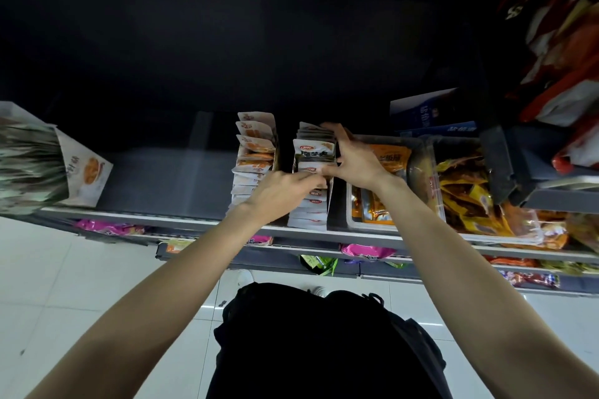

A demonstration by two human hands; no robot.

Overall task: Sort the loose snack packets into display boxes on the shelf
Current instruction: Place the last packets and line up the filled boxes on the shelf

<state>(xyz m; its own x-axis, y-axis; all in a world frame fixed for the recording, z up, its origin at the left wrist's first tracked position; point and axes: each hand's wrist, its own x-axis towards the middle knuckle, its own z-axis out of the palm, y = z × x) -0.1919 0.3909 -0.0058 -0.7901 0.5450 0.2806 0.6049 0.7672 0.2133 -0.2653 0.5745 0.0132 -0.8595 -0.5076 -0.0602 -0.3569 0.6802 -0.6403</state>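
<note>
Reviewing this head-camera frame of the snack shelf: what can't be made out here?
- Left hand: its fingers lie among the white packets in the middle row; motion blur hides whether they pinch one.
- Right hand: it covers the packets behind it, so its grip is unclear.
- Green-and-white packet box at the left: blurred and cut by the frame edge.
- Red bags at the upper right: blurred, labels unreadable.
- Shelf back: too dark.

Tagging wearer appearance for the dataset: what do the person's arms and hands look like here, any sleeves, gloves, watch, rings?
Both arms are bare along the whole visible length; no sleeve shows. The left hand and right hand wear no gloves. No watch or band shows at either wrist, and no rings can be made out, though the fingers are slightly blurred. No markings visible. Dark clothing covers the torso below.
</note>
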